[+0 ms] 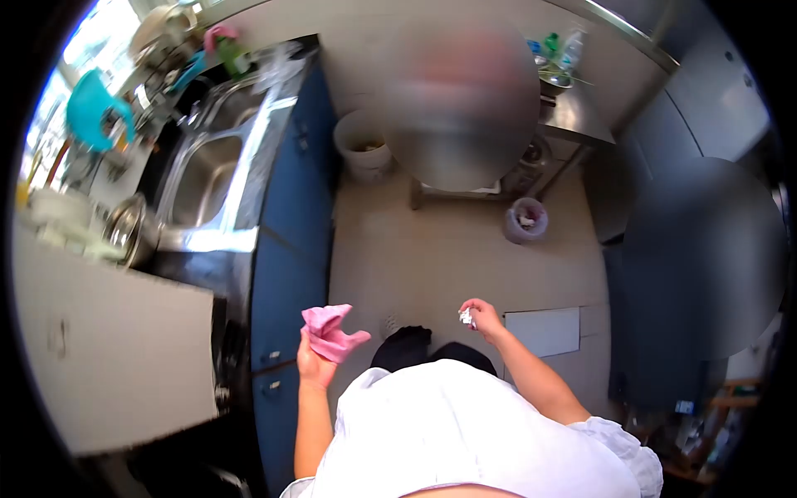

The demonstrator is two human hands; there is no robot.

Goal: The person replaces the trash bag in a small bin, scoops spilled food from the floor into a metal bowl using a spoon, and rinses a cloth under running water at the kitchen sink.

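Observation:
My left hand (313, 365), at the lower left by the blue cabinets, is closed on a pink cloth (330, 334) that flops over the fingers. Out in front of my body, above the tiled floor, my right hand (485, 319) pinches a small crumpled white wad (466, 317). The wad looks like paper or tissue, but I cannot tell its exact kind. Both hands are apart from each other and from the furniture.
A steel double sink (203, 178) tops the blue cabinets (290, 191) on the left. Ahead stand a white bucket (363, 158), a small waste bin (525, 222) and a metal table (581, 112). A white board (542, 330) lies on the floor. Two large areas are blurred.

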